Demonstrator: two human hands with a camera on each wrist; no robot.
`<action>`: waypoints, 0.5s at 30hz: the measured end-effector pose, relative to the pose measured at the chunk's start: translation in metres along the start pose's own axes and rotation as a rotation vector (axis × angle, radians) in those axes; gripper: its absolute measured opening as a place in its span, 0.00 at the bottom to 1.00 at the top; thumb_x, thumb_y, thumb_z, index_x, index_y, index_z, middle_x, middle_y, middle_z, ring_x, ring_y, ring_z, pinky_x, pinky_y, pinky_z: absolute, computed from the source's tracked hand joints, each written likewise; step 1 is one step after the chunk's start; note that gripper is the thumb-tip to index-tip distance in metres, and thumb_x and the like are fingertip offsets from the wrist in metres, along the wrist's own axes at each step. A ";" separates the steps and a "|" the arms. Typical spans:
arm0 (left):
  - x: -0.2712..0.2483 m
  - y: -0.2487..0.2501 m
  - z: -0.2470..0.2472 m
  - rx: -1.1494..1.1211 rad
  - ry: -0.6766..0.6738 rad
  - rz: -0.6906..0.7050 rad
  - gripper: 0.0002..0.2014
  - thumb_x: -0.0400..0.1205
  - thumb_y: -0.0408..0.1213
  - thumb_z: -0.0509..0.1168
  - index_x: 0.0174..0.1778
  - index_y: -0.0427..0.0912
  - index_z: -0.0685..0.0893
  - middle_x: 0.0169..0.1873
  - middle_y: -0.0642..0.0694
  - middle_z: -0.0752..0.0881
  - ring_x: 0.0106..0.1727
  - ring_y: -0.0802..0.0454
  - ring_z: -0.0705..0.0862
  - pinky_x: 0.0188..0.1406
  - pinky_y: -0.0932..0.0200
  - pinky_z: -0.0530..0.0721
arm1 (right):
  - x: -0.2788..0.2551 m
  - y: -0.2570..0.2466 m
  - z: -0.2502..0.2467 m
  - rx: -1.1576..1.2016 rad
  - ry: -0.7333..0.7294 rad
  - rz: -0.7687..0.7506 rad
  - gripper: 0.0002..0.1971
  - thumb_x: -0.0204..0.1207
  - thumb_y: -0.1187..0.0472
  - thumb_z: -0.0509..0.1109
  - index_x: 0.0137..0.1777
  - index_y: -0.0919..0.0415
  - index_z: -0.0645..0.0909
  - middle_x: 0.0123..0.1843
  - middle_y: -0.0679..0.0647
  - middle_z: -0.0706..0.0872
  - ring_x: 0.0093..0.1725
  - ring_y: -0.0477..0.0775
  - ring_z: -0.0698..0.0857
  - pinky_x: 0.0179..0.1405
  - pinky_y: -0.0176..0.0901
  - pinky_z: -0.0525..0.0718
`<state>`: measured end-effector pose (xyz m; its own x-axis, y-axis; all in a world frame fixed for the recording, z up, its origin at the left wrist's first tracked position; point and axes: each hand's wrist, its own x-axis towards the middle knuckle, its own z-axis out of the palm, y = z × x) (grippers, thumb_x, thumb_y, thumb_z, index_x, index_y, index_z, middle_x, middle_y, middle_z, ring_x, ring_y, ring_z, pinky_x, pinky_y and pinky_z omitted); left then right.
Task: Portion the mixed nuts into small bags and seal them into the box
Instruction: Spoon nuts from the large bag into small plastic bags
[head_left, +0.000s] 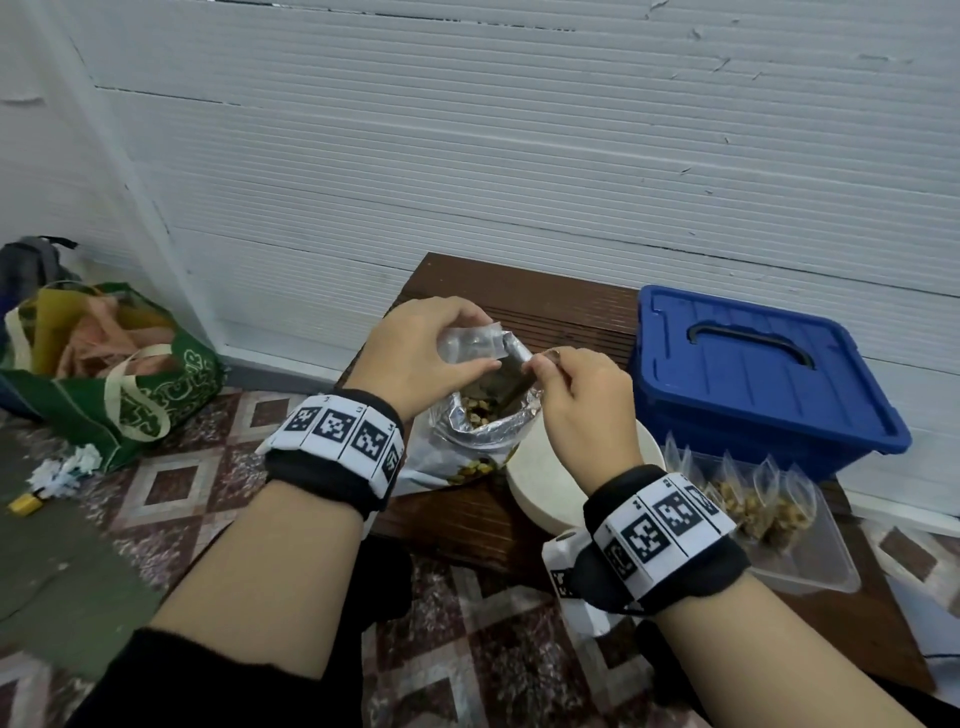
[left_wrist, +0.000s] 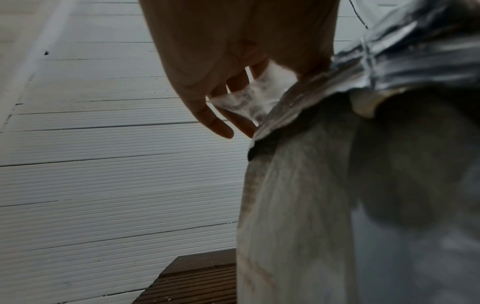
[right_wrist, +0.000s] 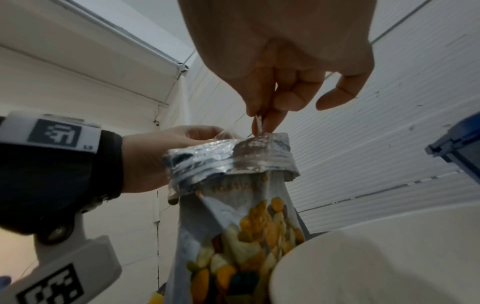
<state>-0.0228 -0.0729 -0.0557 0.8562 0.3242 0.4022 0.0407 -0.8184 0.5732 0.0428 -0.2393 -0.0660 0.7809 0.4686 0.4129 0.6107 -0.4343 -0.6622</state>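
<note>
Your left hand (head_left: 415, 353) pinching a small clear bag (head_left: 470, 344) above the open nut pouch (head_left: 488, 421), your right hand (head_left: 582, 400) pinching a spoon handle (head_left: 519, 354) over the pouch, blue box (head_left: 763, 379) right of the pouch, lid closed.

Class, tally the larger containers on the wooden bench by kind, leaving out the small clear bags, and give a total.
Blue lidded box: 1
White bowl: 1
Clear plastic tray: 1
Foil nut bag: 1
Total: 4
</note>
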 end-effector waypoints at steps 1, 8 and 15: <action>-0.001 0.001 0.000 -0.005 -0.002 -0.004 0.18 0.69 0.53 0.77 0.53 0.57 0.84 0.47 0.62 0.85 0.53 0.60 0.83 0.55 0.50 0.85 | 0.001 0.002 0.000 0.015 0.011 0.043 0.13 0.82 0.60 0.63 0.39 0.61 0.84 0.36 0.51 0.84 0.44 0.57 0.81 0.53 0.64 0.77; -0.003 0.005 -0.008 -0.126 0.009 -0.026 0.19 0.70 0.48 0.78 0.55 0.55 0.83 0.48 0.66 0.82 0.55 0.68 0.81 0.55 0.75 0.78 | 0.007 -0.001 -0.007 0.187 0.076 0.307 0.13 0.83 0.60 0.62 0.40 0.57 0.85 0.37 0.51 0.87 0.43 0.51 0.84 0.50 0.44 0.78; -0.003 0.003 -0.018 -0.223 0.001 -0.097 0.19 0.67 0.48 0.79 0.53 0.57 0.84 0.48 0.65 0.85 0.54 0.72 0.82 0.50 0.81 0.76 | 0.020 0.002 -0.015 0.252 0.165 0.423 0.15 0.84 0.59 0.60 0.39 0.56 0.85 0.39 0.55 0.88 0.39 0.49 0.82 0.43 0.43 0.78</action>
<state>-0.0348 -0.0677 -0.0427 0.8534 0.3967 0.3380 0.0081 -0.6586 0.7525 0.0612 -0.2425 -0.0495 0.9753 0.1557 0.1566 0.2028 -0.3513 -0.9140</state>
